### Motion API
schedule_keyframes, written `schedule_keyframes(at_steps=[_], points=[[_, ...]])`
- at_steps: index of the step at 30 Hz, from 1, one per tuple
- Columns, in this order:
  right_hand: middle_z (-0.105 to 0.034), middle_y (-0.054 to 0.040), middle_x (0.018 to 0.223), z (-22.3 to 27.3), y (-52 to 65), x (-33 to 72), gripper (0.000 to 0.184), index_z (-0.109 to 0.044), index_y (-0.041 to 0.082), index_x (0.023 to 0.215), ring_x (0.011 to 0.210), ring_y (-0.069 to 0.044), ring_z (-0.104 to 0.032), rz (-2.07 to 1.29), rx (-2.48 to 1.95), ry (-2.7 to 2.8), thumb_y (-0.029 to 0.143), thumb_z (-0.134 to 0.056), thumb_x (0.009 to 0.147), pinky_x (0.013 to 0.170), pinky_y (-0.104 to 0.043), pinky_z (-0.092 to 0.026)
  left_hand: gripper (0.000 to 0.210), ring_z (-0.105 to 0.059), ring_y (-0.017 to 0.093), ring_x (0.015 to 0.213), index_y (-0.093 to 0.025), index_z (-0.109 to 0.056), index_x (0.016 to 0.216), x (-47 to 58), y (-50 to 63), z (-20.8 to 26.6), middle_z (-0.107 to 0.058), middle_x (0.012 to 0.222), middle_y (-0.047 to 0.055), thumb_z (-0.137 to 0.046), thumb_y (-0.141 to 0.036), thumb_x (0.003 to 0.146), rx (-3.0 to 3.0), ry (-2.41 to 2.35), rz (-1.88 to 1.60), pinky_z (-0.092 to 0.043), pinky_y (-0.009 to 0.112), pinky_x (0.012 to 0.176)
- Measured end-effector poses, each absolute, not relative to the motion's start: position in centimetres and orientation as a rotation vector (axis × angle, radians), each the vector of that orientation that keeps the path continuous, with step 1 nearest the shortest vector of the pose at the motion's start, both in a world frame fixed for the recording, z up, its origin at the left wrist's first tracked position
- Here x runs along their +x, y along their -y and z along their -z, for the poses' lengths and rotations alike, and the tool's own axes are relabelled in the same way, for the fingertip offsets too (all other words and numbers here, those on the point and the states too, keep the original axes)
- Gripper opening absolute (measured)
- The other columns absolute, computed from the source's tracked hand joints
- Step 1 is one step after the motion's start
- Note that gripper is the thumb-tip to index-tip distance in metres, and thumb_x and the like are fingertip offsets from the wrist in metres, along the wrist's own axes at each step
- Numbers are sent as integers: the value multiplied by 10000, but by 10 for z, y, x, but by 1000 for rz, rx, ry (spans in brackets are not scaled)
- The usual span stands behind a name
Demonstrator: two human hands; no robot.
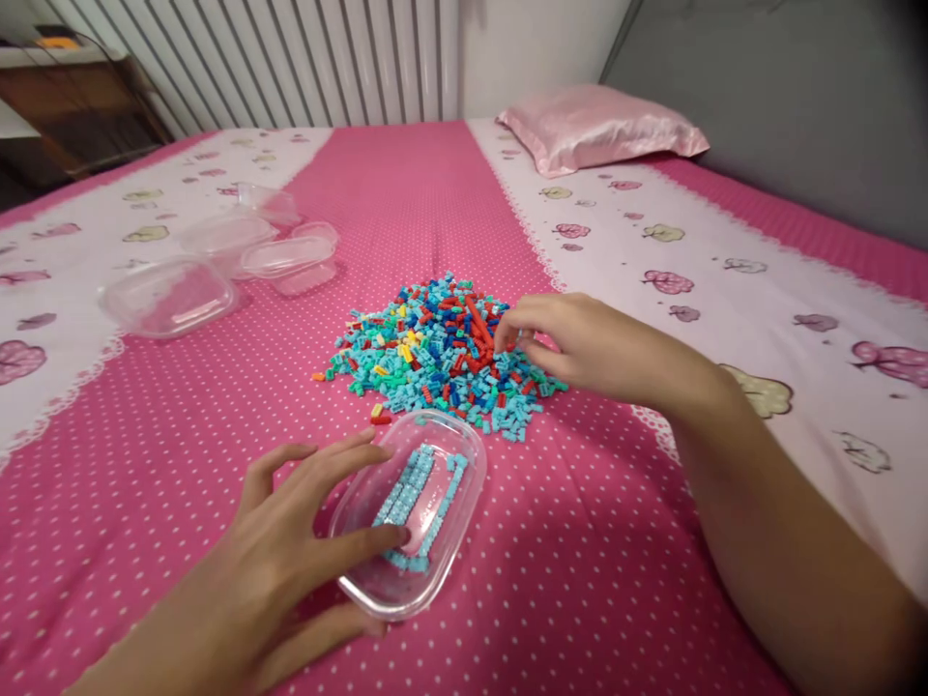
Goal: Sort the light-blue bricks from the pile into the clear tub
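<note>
A heap of small building bricks [435, 348], mostly light blue with red, dark blue, green and yellow, lies on the bed. My right hand [558, 338] is at the heap's right side, its fingers curled down into the bricks by a long red piece [478, 324]; whether a brick is between the fingertips is hidden. In front of the heap sits a clear plastic container [464, 541] with light blue bricks [410, 488] laid in rows inside. My left hand [304, 541] spreads over its left side, one finger reaching inside to the bricks and others along the rim.
Several clear plastic containers and lids [174, 300] lie at the left back on the pink dotted bedsheet [239, 406]. A pink pillow [601, 126] rests at the far right. Behind the bed are a white radiator [326, 58] and a grey headboard [783, 106].
</note>
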State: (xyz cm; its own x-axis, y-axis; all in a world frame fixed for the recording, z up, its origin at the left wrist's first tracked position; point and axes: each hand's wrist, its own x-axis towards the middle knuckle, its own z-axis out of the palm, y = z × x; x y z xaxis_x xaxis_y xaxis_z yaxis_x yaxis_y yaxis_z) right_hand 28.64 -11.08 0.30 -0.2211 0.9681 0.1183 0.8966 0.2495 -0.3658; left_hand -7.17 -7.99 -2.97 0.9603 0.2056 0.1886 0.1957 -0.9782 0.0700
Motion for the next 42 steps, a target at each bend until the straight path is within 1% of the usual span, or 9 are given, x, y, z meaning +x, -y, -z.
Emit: schedule_keyframes(at_steps=[6, 15, 18, 21, 26, 29, 34, 39, 42], points=[[-713, -52, 1027, 10, 108, 286, 211, -715, 194, 999, 943, -197, -636, -411, -1809, 2305, 64, -672, 838, 785, -316, -423, 484, -444, 328, 1403, -408, -596, 1411, -71, 82, 38, -376, 1654, 19, -684, -465, 939, 3058, -362, -338, -333, 469, 1120], [-731, -82, 979, 25, 102, 256, 109, -754, 203, 909, 922, -221, -658, -205, -1915, 2267, 164, -653, 901, 762, -342, -428, 505, -521, 296, 1279, -386, -545, 1466, -65, 90, 46, -485, 1577, 45, -643, -475, 979, 2955, -445, -348, -354, 453, 1100], [-756, -95, 942, 25, 102, 259, 172, -777, 198, 876, 859, -225, -678, -176, -1964, 2245, 136, -618, 895, 716, -341, -427, 428, -549, 273, 1270, -378, -555, 1439, -64, 90, 42, -517, 1541, 51, -567, -484, 1025, 2927, -489, -361, -326, 461, 1118], [-777, -109, 949, 20, 105, 262, 227, -788, 190, 912, 864, -251, -702, -163, -1979, 2236, 93, -582, 902, 729, -360, -445, 464, -561, 300, 1296, -324, -571, 1413, -64, 89, 35, -532, 1516, 110, -648, -482, 983, 2918, -404, -336, -382, 474, 1091], [-765, -22, 942, -2, 131, 244, 79, -734, 230, 910, 837, -183, -710, -285, -1523, 2283, 169, -686, 924, 776, -313, -507, 566, -467, 323, 1448, -262, -528, 1384, -69, 86, 32, -440, 1585, 160, -726, -532, 928, 2686, -487, -369, -492, 457, 1101], [-760, 17, 986, -6, 154, 212, 135, -720, 264, 961, 852, -139, -716, -394, -1323, 2329, 154, -642, 960, 763, -256, -511, 528, -455, 293, 1486, -261, -497, 1351, -68, 88, 37, -472, 1573, 140, -748, -453, 928, 2462, -510, -408, -490, 439, 1146], [-754, 5, 849, 15, 162, 166, 205, -721, 239, 890, 707, -182, -723, -480, -1370, 2530, 68, -609, 900, 577, -280, -434, 536, -678, 197, 1164, -268, -461, 1330, -58, 96, 39, -643, 1342, 57, -776, -350, 904, 2168, -580, -437, -580, 311, 933], [-680, 27, 615, 18, 153, 160, 233, -641, 228, 737, 487, -164, -621, -250, -1374, 2616, 3, -607, 788, 450, -307, -293, 473, -709, 140, 951, -265, -470, 1271, -55, 99, 41, -689, 1160, 11, -765, -358, 913, 2072, -621, -465, -556, 220, 740], [-660, 28, 590, 12, 153, 159, 240, -611, 232, 725, 451, -153, -584, -187, -1344, 2619, 2, -593, 791, 427, -315, -281, 479, -704, 130, 885, -297, -475, 1257, -55, 100, 50, -695, 1114, -27, -775, -390, 895, 2077, -662, -502, -535, 212, 661]])
